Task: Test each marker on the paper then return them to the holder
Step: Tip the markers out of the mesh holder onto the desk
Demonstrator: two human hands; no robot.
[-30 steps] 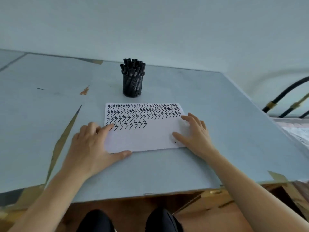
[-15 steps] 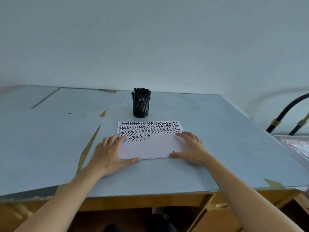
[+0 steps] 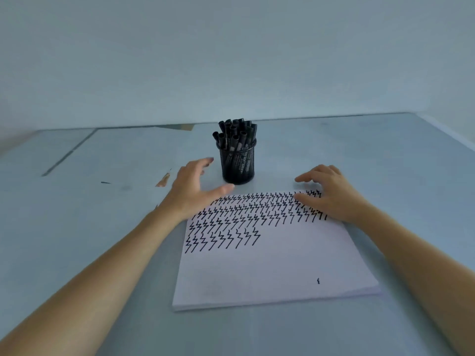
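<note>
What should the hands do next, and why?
Probably the left hand should close round the mesh holder to steady it, so the right hand can pull out a marker. Both hands are open and hold nothing, all the markers stand in the holder, and the paper has room below the zigzag rows.

Two bare forearms, left hand (image 3: 191,187) and right hand (image 3: 331,194) ungloved, sleeveless.

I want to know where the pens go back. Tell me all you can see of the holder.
The black wire-mesh cylindrical holder stands upright on the pale blue table, just beyond the white paper's far edge. It is crammed with capped black markers leaning outward above its rim. The left hand is beside it, not touching.
</note>
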